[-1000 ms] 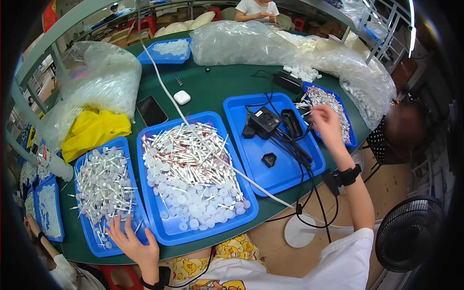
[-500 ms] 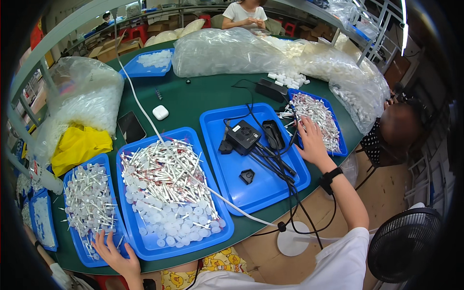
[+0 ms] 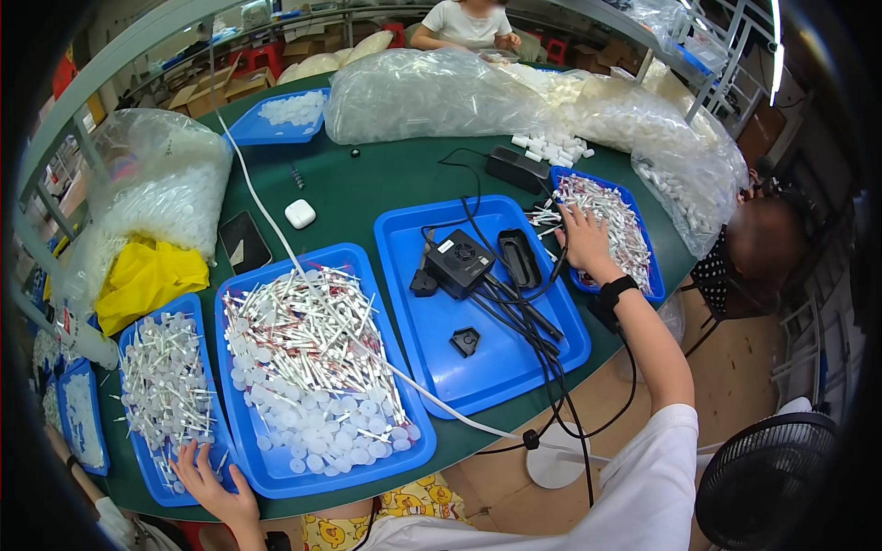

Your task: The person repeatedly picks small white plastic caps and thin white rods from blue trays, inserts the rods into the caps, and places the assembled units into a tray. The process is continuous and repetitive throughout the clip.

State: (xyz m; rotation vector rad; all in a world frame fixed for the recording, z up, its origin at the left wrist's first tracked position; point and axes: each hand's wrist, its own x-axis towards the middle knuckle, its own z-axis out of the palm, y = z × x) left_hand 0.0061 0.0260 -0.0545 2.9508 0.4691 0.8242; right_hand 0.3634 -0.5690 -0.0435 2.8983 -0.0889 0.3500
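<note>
My right hand lies with spread fingers on the near left side of a small blue tray at the right, filled with thin white-and-red sticks. A black band circles that wrist. My left hand rests, fingers apart, at the near end of a narrow blue tray holding white sticks with round translucent discs. I see nothing held in either hand. Between them, a large blue tray carries loose sticks at its far part and translucent discs nearer me.
Another blue tray holds a black box-shaped device and cables. A white cord crosses the table. Plastic bags line the far edge. A phone, a white case and a black fan are around; a person sits opposite.
My right hand has shifted slightly away from me along the small tray's left side. My left hand stays at the narrow tray. The view has shifted a little; the person opposite has parted their hands.
</note>
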